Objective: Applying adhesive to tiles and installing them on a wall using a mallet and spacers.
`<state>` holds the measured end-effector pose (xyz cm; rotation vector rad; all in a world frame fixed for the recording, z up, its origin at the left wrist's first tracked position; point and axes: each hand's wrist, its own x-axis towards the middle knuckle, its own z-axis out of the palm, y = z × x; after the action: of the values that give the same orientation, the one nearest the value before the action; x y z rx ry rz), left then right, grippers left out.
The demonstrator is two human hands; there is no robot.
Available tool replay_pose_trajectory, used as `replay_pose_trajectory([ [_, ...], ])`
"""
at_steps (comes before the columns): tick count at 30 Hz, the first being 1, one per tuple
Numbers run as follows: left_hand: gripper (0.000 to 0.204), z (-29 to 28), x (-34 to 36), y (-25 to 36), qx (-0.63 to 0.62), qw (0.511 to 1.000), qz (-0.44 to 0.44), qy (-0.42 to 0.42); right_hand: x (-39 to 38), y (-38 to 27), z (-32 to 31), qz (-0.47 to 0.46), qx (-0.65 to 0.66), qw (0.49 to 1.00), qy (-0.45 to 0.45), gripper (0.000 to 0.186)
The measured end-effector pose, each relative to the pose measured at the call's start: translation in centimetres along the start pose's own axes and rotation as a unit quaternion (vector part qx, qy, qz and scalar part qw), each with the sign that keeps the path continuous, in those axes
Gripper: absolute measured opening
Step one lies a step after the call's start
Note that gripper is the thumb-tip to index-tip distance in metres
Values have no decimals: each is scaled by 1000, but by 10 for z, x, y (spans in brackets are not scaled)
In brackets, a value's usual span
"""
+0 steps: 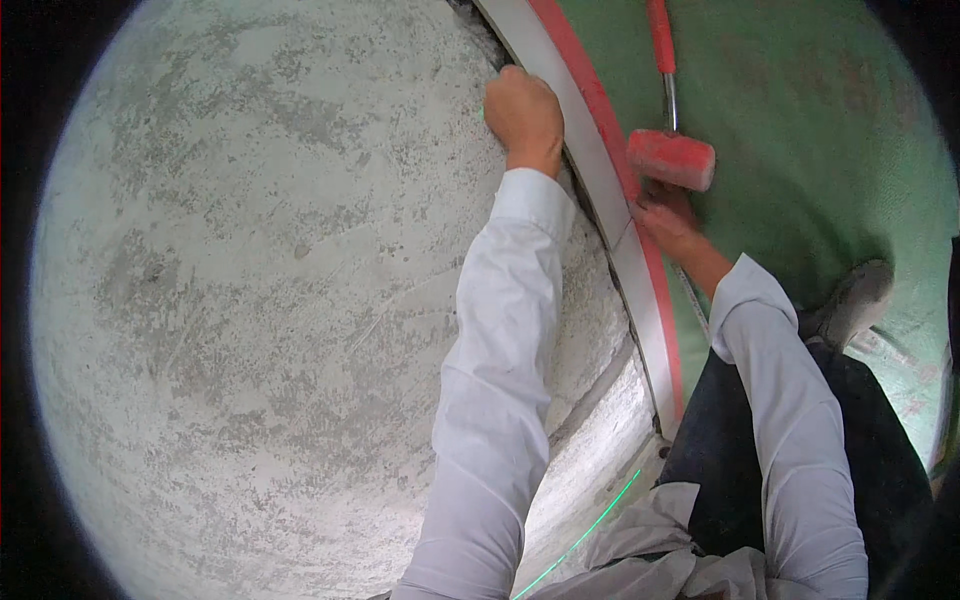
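My left hand (525, 115) is closed at the dark gap beside a long white strip (555, 90) on the grey, mottled surface; what its fingers hold, if anything, is hidden. My right hand (668, 225) is at the red band (662, 285) along that strip, beside a seam, its fingers bent and partly hidden. Just above it a rubber mallet lies with its red head (670, 158) near the band and its red handle (662, 30) pointing away from me. A thin metal bar (697, 300) runs under my right hand and wrist.
The rough grey surface (250, 280) fills the left side, with a bright green laser line (575, 535) low down. Green covering (820, 120) lies on the right. My legs and grey shoe (855, 300) are at the lower right, beside the strip.
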<state>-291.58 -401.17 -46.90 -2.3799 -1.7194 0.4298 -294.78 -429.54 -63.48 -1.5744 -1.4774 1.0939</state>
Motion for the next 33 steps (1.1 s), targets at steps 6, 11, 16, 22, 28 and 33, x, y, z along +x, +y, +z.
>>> replay_pose_trajectory([
  [6, 20, 4, -1, -1, -28, 999, -27, -5, -1, -5, -5, -40, -74, 995, -53, 21],
  [11, 15, 4, -3, -14, -26, 999, 20, 31, 8, -11, -18, -88, -93, 991, -36, 18],
  [16, 16, -31, -65, -4, -172, 981, 21, 82, 6, 1, -40, -2, 95, 991, -94, 37],
  [22, 35, -62, -344, 27, -381, 893, -235, -39, 47, -63, -65, 42, 225, 973, -15, 53],
  [28, 72, -21, -492, 136, -463, 796, -383, -70, 45, -67, -56, 24, 157, 987, -25, 45],
  [33, 59, -17, -490, 137, -476, 810, -331, -87, 42, -76, -54, 7, 138, 990, 2, 40],
])
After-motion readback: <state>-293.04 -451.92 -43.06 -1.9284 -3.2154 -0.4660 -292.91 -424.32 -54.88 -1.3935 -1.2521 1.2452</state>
